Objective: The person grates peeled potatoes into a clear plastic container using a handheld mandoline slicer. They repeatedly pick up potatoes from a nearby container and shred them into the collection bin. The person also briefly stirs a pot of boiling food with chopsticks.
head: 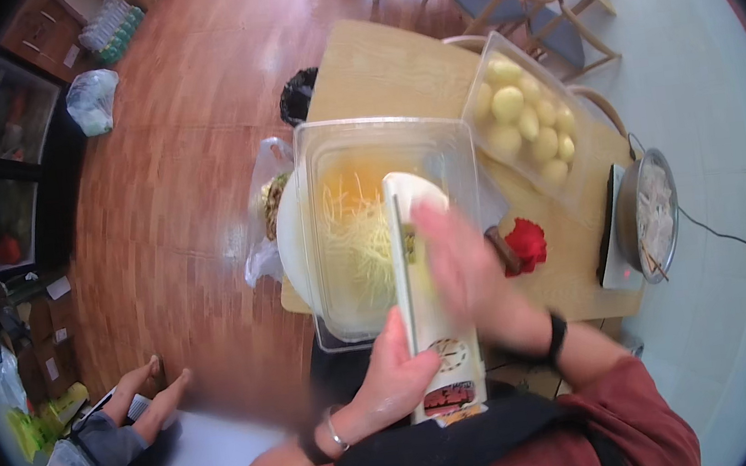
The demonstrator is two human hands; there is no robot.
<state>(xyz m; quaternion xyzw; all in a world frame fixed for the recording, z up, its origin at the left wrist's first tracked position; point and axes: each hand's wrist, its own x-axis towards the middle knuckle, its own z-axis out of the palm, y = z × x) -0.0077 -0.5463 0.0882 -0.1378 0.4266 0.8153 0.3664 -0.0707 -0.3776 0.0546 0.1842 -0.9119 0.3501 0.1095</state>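
My left hand (399, 371) grips the near end of a white mandoline slicer (449, 390), its thumb on the printed face. The slicer leans lengthwise over a transparent plastic tub (381, 126). Blurred by motion, my right hand (463, 267) lies flat over the slicer's middle. A trace of pale yellow shows beneath its palm, but what is under it is mostly hidden. Thin pale-yellow shreds (363, 234), apparently potato, lie in the tub left of the slicer. To the upper right, a second transparent tub (493, 46) holds several peeled potatoes (508, 105).
On the wooden table (382, 66) are a red cloth-like item (526, 246) and a metal bowl (665, 165) of pale food with chopsticks, by a white appliance (615, 240). A plastic bag (266, 262) adjoins the left edge. Another person (106, 436) sits at lower left.
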